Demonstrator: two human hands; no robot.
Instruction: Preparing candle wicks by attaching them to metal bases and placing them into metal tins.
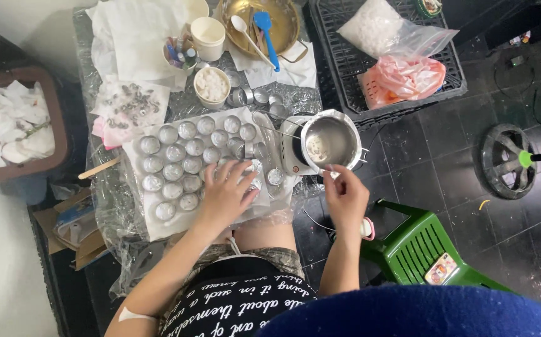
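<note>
My left hand lies over the near right part of a white sheet covered with several small round metal cups filled with pale wax; its fingers are curled on one small cup there. My right hand is raised beside a small steel melting pot on a white heater, its fingertips pinched together at the pot's near rim, on something too small to make out. The pot holds clear liquid with a white lump.
At the table's back stand a cup of white wax pieces, a paper cup, a brass bowl with a spoon and blue spatula, and loose empty cups. A black crate with plastic bags, a green chair and a bin surround me.
</note>
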